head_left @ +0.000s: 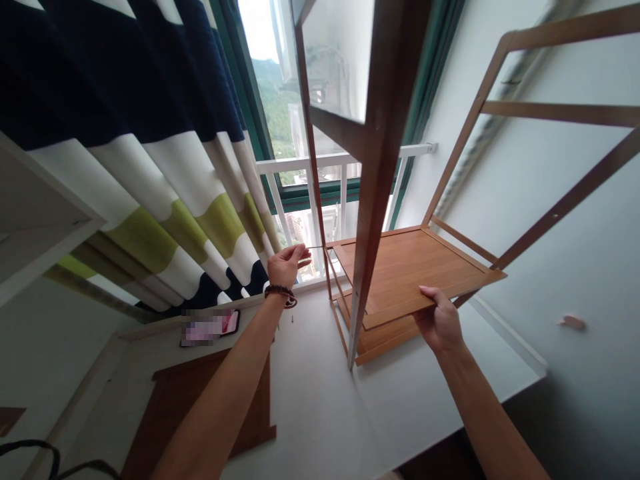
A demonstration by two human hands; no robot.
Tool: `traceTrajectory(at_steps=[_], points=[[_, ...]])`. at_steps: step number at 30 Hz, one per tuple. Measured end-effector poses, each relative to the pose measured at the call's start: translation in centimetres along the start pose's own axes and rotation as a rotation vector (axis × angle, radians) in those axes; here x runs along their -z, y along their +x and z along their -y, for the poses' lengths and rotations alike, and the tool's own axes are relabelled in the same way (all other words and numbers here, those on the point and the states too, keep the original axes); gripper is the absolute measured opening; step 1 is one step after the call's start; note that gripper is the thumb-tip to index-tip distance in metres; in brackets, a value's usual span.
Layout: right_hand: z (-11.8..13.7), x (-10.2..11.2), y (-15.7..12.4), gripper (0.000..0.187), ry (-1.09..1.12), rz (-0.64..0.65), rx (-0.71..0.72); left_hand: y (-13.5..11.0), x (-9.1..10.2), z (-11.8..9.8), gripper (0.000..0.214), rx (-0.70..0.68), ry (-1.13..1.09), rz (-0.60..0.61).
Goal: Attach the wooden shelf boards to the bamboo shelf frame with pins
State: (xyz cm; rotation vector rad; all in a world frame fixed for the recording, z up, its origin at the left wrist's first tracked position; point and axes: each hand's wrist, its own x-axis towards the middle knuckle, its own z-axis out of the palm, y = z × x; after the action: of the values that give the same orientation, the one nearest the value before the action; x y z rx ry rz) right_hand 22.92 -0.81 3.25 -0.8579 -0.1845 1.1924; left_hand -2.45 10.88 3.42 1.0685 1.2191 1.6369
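A brown wooden rack stands on the white surface, with a near post and a shelf board fitted between its side frames. My left hand, a beaded bracelet at its wrist, pinches a thin rod that looks like a hex key. The rod's tip meets the rack's left rear post at shelf height. On the right, my right hand grips the shelf's front edge, thumb on top and fingers underneath. A lower shelf shows beneath the board.
A small screw lies on the white surface near my left forearm. A loose brown panel and a phone lie to the left. Behind are a striped curtain, a white railing and a window.
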Motion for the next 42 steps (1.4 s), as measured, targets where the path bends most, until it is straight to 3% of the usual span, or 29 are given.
traceTrajectory(at_steps=[7,15,20,25,32,37,42], points=[[0.1,-0.1,-0.2,0.012,-0.006,-0.008,0.018,0.2,0.2,-0.6,0.015,0.112,0.004,0.025],[0.0,0.2,0.2,0.015,0.01,0.009,0.008,0.7,0.2,-0.4,0.011,0.299,-0.154,-0.013],[-0.1,0.3,0.4,0.014,0.0,0.024,0.014,1.6,1.1,-0.2,0.009,0.436,-0.149,0.121],[-0.4,0.6,0.3,0.016,-0.009,0.04,-0.006,1.8,1.4,0.1,0.014,0.315,-0.116,0.147],[-0.3,0.7,0.4,0.012,-0.024,0.046,-0.015,1.4,1.4,1.0,0.024,-0.053,0.147,0.085],[0.1,0.2,0.4,0.011,-0.007,0.024,-0.02,1.5,1.4,1.8,0.029,0.0,0.128,0.102],[0.0,0.2,0.5,0.011,-0.009,0.02,-0.013,1.4,1.2,1.7,0.035,0.125,-0.047,0.126]])
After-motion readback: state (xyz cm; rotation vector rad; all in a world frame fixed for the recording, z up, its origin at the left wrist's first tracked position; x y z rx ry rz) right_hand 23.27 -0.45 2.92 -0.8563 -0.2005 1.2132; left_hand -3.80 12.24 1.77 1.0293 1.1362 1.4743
